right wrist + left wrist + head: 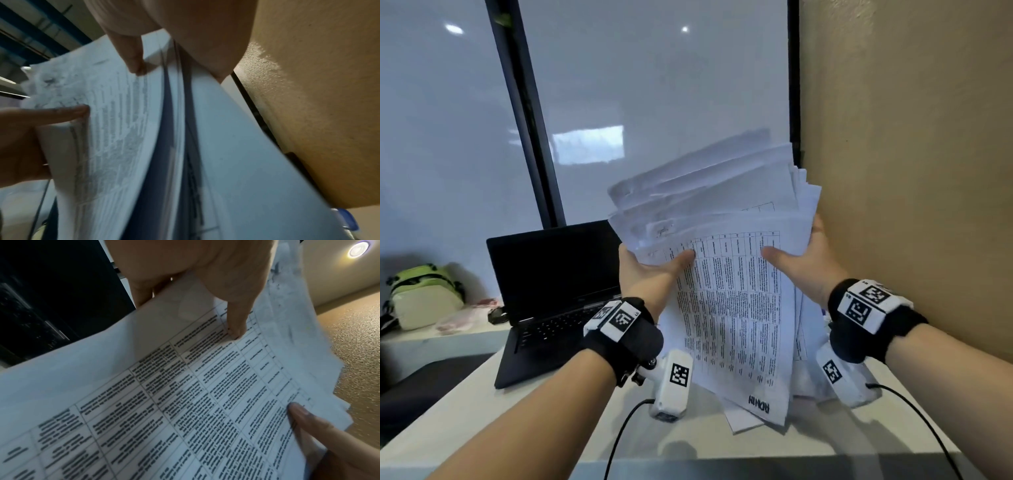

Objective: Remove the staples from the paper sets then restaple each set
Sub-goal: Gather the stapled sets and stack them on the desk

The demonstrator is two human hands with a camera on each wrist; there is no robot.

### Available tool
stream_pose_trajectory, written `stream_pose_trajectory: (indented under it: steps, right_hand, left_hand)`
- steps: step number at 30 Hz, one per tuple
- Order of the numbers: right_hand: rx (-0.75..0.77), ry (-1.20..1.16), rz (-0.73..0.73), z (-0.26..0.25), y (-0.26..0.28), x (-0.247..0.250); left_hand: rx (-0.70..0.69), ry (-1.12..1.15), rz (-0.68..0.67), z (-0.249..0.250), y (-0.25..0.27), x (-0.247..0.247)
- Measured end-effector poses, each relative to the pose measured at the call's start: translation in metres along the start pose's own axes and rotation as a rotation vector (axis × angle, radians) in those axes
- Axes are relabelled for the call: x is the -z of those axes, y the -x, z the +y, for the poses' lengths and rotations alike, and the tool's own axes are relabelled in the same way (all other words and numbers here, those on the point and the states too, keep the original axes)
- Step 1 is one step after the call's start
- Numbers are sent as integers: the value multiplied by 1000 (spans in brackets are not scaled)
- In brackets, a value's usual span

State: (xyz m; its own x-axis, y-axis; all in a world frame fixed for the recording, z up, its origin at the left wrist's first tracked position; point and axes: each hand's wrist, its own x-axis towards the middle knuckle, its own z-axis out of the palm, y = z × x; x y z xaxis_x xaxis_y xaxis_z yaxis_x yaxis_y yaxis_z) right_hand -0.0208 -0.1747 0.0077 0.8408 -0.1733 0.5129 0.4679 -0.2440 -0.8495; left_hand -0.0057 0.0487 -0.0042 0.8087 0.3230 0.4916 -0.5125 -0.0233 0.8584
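A thick, uneven stack of printed paper sets [726,274] is held up off the white table, tilted toward me, its top sheet a text table. My left hand [654,270] grips the stack's left edge, thumb on the top sheet and fingers behind. My right hand [801,260] grips the right edge the same way. In the left wrist view the paper stack [164,394] fills the frame with my left thumb [236,318] pressed on it. The right wrist view shows the paper stack's layered edges [180,129] under my right thumb [133,60]. No stapler or staple remover is visible.
An open black laptop [558,294] sits on the white table [482,418] left of the stack. A green and cream bag [424,294] lies on a ledge at far left. A beige wall [911,171] stands close on the right, glass panels behind. Cables trail from both wrist cameras.
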Motion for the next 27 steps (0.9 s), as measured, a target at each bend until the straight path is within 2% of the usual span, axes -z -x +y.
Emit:
stream_pose_trajectory:
  steps: [4, 8, 10, 12, 14, 16, 17, 19, 20, 27]
  right_hand:
    - [68, 101, -74, -7, 9, -8]
    - [98, 25, -152, -10, 15, -13]
    - [39, -50, -181, -13, 13, -13]
    - [-81, -141, -188, -11, 7, -8]
    - [-244, -120, -228, 2, -4, -1]
    - [-425, 230, -313, 21, -7, 1]
    - [-493, 489, -418, 34, -7, 2]
    - [-547, 993, -574, 69, -12, 3]
    - [-554, 1109, -606, 80, -11, 0]
    - [-550, 1370, -770, 86, 4, -25]
  left_hand:
    - [-23, 19, -38, 2, -2, -1]
    - [-35, 46, -34, 4, -7, -1]
    - [-18, 39, 21, 4, -14, 3]
    - [-11, 47, 80, 3, -20, 8]
    - [-5, 47, 108, 2, -25, 13]
    - [-5, 42, 118, -1, -31, 21]
    - [-6, 41, 124, -3, -33, 25]
    - [-11, 33, 133, -10, -39, 34]
    - [-10, 28, 136, -13, -39, 37]
    - [63, 11, 141, -37, -36, 52]
